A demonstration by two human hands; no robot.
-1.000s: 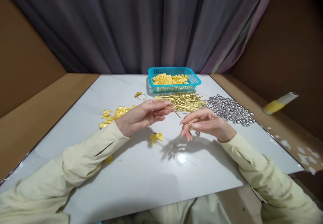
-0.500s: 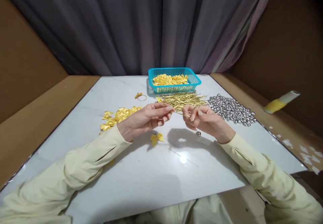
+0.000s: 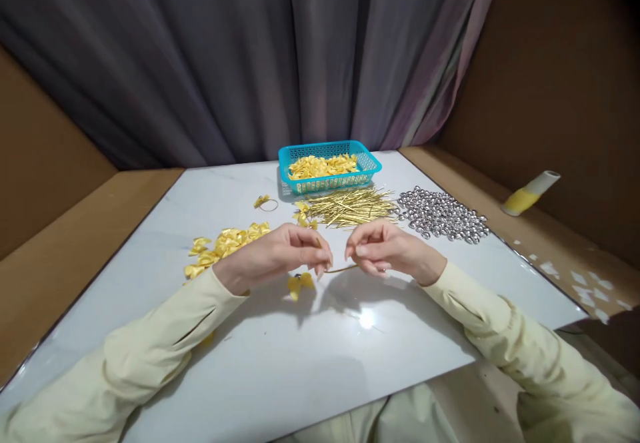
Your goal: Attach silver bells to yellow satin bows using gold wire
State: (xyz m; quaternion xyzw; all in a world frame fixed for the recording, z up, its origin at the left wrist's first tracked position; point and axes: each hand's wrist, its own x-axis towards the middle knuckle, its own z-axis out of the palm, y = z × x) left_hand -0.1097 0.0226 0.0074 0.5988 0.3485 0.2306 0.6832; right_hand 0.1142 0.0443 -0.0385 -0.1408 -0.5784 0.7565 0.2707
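Both hands hold a thin gold wire tie, which bows slightly in the gap between them. My left hand pinches one end, fingers closed. The other end runs into the closed fingers of my right hand; whether they hold anything else is hidden. Just below my left fingertips, a yellow ribbon bow with a small dark spot at its top lies on the white table. Behind the hands lies a heap of gold wire ties, with a couple of yellow bows at its left edge.
A blue basket of yellow bows stands at the back. To the right spreads a pile of silver beads; to the left, a pile of yellow bows. A bow with a wire loop lies farther back. A yellow-and-white tube stands at right.
Both hands have come lower and nearer the table, and the wire tie now spans the gap between them. The single silver bead below my right hand no longer shows. The view has shifted slightly.
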